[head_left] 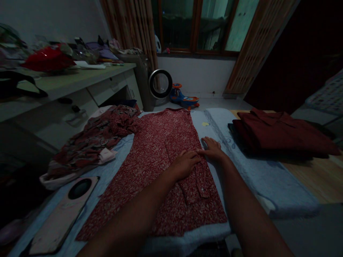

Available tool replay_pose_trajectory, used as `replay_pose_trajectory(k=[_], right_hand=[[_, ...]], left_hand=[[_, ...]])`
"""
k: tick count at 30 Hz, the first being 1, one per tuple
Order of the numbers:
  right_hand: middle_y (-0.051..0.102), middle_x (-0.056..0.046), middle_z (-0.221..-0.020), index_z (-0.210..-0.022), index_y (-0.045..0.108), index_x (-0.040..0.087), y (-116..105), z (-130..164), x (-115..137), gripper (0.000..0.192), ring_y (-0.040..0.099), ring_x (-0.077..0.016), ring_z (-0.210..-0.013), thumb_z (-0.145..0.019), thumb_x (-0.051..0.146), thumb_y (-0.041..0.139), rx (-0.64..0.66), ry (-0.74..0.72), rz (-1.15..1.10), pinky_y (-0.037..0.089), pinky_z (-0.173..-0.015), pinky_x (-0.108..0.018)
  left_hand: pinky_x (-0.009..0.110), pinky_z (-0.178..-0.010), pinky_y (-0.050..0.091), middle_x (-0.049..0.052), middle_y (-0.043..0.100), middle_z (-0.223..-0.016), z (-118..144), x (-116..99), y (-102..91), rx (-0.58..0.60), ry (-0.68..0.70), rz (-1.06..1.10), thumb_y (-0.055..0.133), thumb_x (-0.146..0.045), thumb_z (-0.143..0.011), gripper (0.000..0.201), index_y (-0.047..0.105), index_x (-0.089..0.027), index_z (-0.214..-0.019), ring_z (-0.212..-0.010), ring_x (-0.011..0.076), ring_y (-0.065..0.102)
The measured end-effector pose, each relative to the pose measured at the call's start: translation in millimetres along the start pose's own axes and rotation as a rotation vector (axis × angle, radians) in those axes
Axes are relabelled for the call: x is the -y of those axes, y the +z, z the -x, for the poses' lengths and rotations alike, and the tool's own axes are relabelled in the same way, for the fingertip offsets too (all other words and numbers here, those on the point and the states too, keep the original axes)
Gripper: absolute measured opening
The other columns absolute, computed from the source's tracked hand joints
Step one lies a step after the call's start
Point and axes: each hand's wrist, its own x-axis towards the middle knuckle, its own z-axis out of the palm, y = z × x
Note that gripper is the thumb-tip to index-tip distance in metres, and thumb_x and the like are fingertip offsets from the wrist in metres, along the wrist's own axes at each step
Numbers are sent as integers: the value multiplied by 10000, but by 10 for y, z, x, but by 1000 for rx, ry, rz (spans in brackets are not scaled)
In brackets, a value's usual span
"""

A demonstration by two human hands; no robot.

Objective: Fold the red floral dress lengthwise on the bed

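Blanket, pale blue, spreads under the whole work area. Clock centred on the garment, 12 toward the window.

Garment: red, pale-flecked, laid out on the blanket, neck at 12, hem at 6, flaring toward 7. Body mostly smooth. A sleeve lies folded on it, cuff end toward 5. Handling (judged): light, limp, thin; not fragile; likely to slide and crease rather than tear. Probably won't hold a crease unaided, so best taken along the side edges at 3 and 9, or at the shoulders and hem corners, with the palm pressing broad areas. A pinch mid-panel would likely pucker it.

Pile of patterned cloth at 10, loose; red bunched cloth meets the garment there, cannot tell whether it belongs to it.

Stack of dark folded clothes at 2, apart from the garment.

Phone, camera side up, at 8, near the garment's edge.

Left hand: palm down over the sleeve, fingers flat and loose, nothing gripped.

Right hand: at 3, by the garment's edge, fingers extended and unclenched, thumb close to the left fingertips.
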Motion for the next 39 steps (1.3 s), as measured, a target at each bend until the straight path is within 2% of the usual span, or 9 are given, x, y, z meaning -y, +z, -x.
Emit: replay_pose_trajectory(k=[3, 8, 15, 18, 22, 24, 27, 31, 39], right_hand=[[308, -126, -1606, -1506, 385, 240, -18, 14, -16, 802, 242, -356, -1471, -831, 620, 590, 50, -11, 28, 180, -1167, -578], [310, -111, -1608, -1483, 411, 251, -8, 11, 7, 736, 252, -351, -1472, -850, 586, 581, 53, 2, 53, 194, -1163, -597], [440, -108, -1529, -1377, 520, 249, 65, -11, 32, 614, 378, -345, -1389, -854, 565, 580, -99, 24, 31, 264, -1119, -583], [505, -129, -1470, -1364, 529, 215, 73, -24, 83, 550, 433, -322, -1345, -881, 476, 553, -184, 52, -32, 283, -1109, -556], [511, -110, -1478, -1374, 532, 215, 82, -32, 230, 466, 400, -280, -1382, -924, 299, 445, -276, -105, -132, 230, -1143, -538], [503, -82, -1493, -1368, 545, 251, 101, -25, 317, 455, 378, -269, -1402, -937, 260, 400, -247, -200, -161, 197, -1151, -561], [510, -58, -1491, -1367, 551, 294, 139, -9, 413, 452, 383, -270, -1401, -953, 255, 374, -151, -235, -160, 182, -1143, -600], [481, -33, -1518, -1376, 544, 317, 157, -2, 448, 441, 348, -283, -1424, -962, 286, 395, -57, -205, -72, 179, -1135, -634], [313, -16, -1616, -1503, 395, 291, 106, 17, 460, 549, 266, -370, -1459, -974, 437, 400, -10, -86, 57, 186, -1132, -666]], left_hand=[[552, -1164, 294, 52, 493, -1487, 3, -3, -5, 5, -5, 6, 489, -143, -943, 411, 566, -294, -1317, -1367, 225, 443], [539, -1165, 300, 59, 530, -1443, 1, -4, -8, 5, -1, -8, 516, -128, -920, 428, 573, -284, -1314, -1338, 226, 471], [542, -1168, 294, 46, 532, -1432, 6, -6, 2, 1, 3, -31, 492, -151, -945, 387, 583, -299, -1291, -1348, 225, 457], [533, -1174, 287, 51, 536, -1427, 14, -11, -15, -24, 17, -40, 517, -167, -939, 368, 591, -290, -1279, -1362, 229, 442], [492, -1180, 292, 70, 558, -1394, 8, -22, -71, -146, -4, -31, 550, -238, -946, 288, 625, -256, -1223, -1351, 233, 446], [477, -1165, 319, 75, 580, -1357, 0, -11, -86, -208, -57, -40, 528, -249, -959, 260, 635, -244, -1196, -1321, 229, 469], [464, -1139, 349, 72, 599, -1320, -6, 41, -71, -261, -146, -67, 487, -220, -970, 263, 630, -236, -1189, -1283, 221, 495], [459, -1103, 383, 83, 610, -1303, 9, 123, -20, -221, -226, -95, 513, -229, -954, 283, 611, -213, -1219, -1234, 235, 527], [437, -1065, 414, 74, 625, -1256, 14, 132, 0, -193, -244, -101, 551, -255, -940, 310, 590, -220, -1245, -1200, 246, 550]])
